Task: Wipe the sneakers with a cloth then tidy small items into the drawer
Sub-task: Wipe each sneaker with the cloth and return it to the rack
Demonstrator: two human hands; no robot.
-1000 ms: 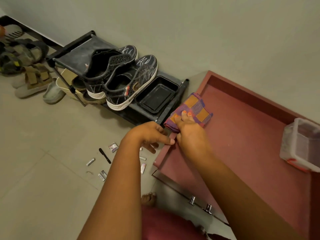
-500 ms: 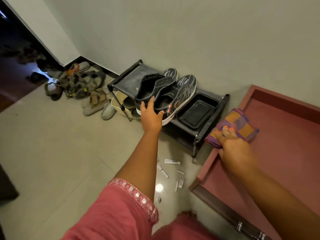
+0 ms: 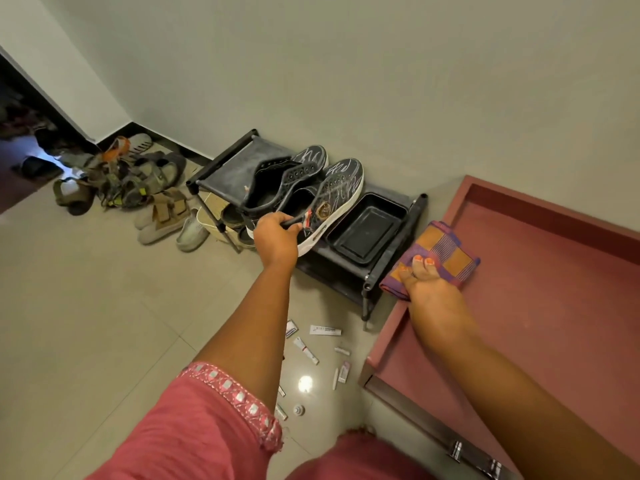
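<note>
Two dark sneakers with white scribble marks and white soles lie on top of a low black shoe rack. My left hand grips the heel collar of the right sneaker; the left sneaker lies beside it. My right hand holds a folded purple and orange checked cloth at the near left corner of the reddish cabinet top. Several small tubes and packets lie scattered on the tiled floor below the rack.
A black plastic tray sits on the rack's right end. Sandals and slippers are heaped by the wall at the left. Drawer handles show on the cabinet front at the lower right. A dark doorway opens at the far left.
My left hand left the cloth, reached to the rack and closed on the right sneaker's heel. My right hand stayed on the cloth. The camera view swung left and up.
</note>
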